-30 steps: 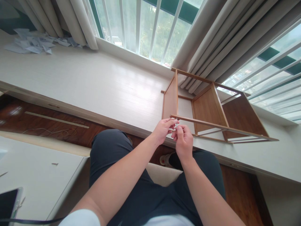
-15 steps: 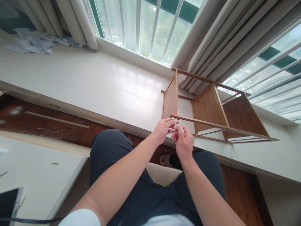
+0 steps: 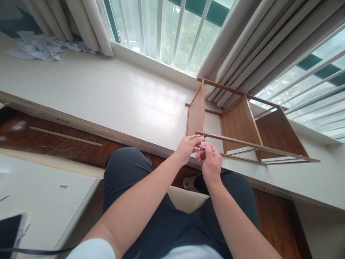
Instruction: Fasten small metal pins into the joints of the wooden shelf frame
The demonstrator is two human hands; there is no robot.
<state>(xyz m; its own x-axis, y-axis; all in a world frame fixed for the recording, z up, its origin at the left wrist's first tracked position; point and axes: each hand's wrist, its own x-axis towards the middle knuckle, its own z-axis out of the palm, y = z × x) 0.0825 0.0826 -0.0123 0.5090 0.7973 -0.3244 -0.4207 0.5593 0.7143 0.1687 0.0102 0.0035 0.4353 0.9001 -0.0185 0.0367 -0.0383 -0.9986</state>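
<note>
A wooden shelf unit point(image 3: 237, 138) lies on its side on the white window ledge, its shelf boards upright. At the near left end of its front rail, a thin metal hex key point(image 3: 203, 143) stands against the wood. My left hand point(image 3: 187, 148) pinches the upper part of the key close to the rail, its fingers closed. Just to the right, my right hand point(image 3: 211, 158) has thumb and fingers closed at the key's lower, bent end. Whatever the key's tip sits in is hidden by my left fingers and the rail.
Crumpled white papers point(image 3: 40, 46) are heaped on the far left of the ledge point(image 3: 129, 97). Grey curtains point(image 3: 242, 43) hang behind the shelf unit. On the lower left, a white desk point(image 3: 54, 201) holds a dark-screened device point(image 3: 10, 232) and small scraps.
My right thumb and fingers have shifted slightly at the key's lower end, exposing more of it. My left hand and the shelf unit have stayed in place.
</note>
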